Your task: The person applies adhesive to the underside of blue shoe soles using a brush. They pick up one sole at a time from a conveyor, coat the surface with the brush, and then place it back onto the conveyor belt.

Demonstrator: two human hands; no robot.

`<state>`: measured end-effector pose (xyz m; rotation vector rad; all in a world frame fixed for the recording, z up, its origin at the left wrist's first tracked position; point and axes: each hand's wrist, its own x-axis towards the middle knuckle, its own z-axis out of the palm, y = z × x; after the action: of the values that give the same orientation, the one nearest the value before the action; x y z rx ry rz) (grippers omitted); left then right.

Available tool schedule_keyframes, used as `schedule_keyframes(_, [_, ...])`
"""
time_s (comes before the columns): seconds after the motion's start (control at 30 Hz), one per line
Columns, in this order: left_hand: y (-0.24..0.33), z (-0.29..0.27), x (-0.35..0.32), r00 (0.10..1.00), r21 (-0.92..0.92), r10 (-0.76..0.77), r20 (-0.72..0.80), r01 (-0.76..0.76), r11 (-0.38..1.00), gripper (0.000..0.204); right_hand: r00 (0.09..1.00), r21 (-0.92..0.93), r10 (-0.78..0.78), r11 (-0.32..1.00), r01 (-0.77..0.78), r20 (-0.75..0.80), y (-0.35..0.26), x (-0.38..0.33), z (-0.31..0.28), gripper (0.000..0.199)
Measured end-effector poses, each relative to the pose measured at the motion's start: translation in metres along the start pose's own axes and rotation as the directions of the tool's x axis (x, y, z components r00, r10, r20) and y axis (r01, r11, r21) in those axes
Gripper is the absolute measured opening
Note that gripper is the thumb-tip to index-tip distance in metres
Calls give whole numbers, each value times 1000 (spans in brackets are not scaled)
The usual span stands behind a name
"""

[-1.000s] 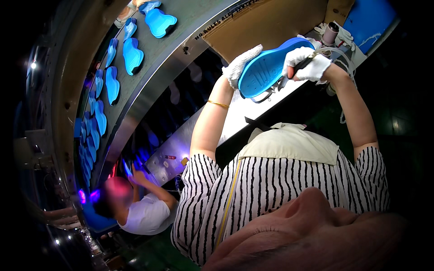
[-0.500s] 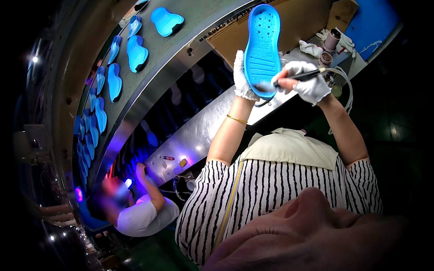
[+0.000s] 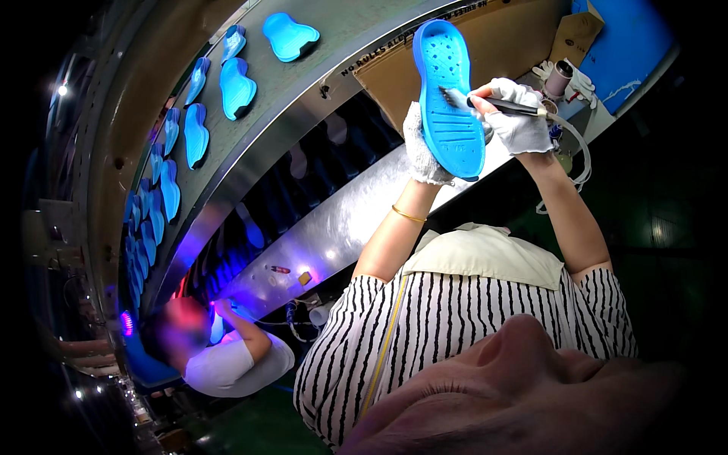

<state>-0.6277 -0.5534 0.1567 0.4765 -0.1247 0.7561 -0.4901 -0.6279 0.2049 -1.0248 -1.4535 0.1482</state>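
A bright blue shoe sole (image 3: 453, 138) with holes near its toe and grooves lower down is held up before me. My left hand (image 3: 425, 154), in a white knitted glove, grips it by its left edge, the fingers partly hidden behind it. In my right hand (image 3: 523, 125), gloved with bare fingertips, is a brush (image 3: 514, 107) with a dark handle and a pale hose at its rear end. Its bristles, somewhat blurred, lie over the middle of the sole, below the holes.
On the left, several blue soles (image 3: 239, 89) lie along a curved conveyor belt (image 3: 303, 72). A cardboard box (image 3: 387, 83) and a blue bin (image 3: 633, 42) stand at the back. A pinkish jar (image 3: 558, 78) and white gloves (image 3: 582, 82) sit rightward. Another person (image 3: 235, 360) works by the metal bench (image 3: 303, 239).
The brush has moved up the sole from its heel to its middle. The sole has shifted slightly right and down. The other person's hand has lowered.
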Motion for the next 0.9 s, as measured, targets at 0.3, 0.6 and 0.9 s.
schedule_keyframes(0.3, [-3, 8, 1, 989, 144, 0, -150, 22, 989, 74, 987, 419, 154, 893, -163, 56, 6, 17, -1, 7])
schedule_keyframes(0.6, [14, -6, 5, 995, 90, -19, -101, 28, 996, 71, 967, 171, 159, 966, -194, 197, 9, 13, -6, 7])
schedule_keyframes(0.9, [31, 11, 26, 996, 327, 64, -54, -43, 944, 63, 873, -181, -340, 890, 419, 349, 0, 39, -29, 14])
